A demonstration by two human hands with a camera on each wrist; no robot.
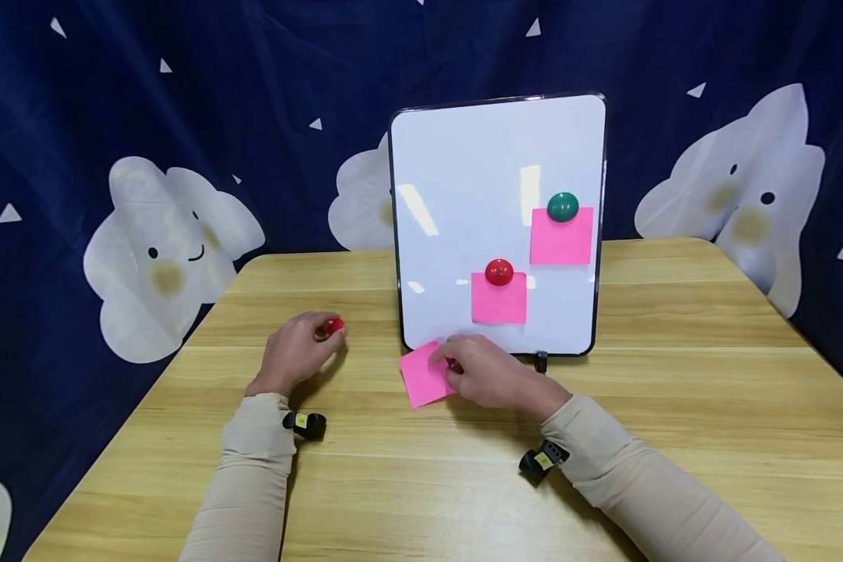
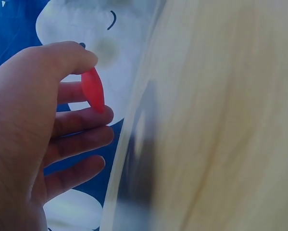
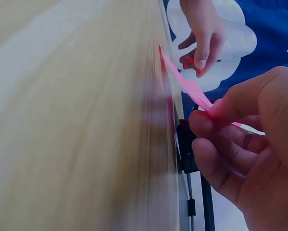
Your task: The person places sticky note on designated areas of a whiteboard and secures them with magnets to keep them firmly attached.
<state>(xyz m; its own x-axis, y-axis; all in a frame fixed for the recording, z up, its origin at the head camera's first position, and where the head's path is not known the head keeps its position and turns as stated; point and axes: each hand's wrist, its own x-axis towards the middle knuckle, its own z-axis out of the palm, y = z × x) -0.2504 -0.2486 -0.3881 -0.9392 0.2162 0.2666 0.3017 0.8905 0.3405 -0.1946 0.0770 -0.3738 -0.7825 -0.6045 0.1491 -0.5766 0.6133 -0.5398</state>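
Between thumb and fingers, my left hand [image 1: 297, 351] pinches a round red magnet [image 2: 93, 90] just above the table, left of the whiteboard. My right hand [image 1: 488, 373] pinches a pink sticky note [image 1: 421, 376] by its right side, close in front of the board's lower left corner. The whiteboard [image 1: 464, 179] stands upright with a dark frame. On it, a red magnet [image 1: 499, 272] sits at the top edge of one pink note [image 1: 499, 304], low in the middle. Higher and to the right, a green magnet [image 1: 563, 207] overlaps the top of another pink note [image 1: 560, 242].
A black foot [image 1: 541, 361] shows under the board's lower edge. The light wooden table [image 1: 407, 484] reaches back to a dark blue curtain [image 1: 288, 70] with white clouds. Each wrist wears a small black camera, such as the left one [image 1: 305, 425].
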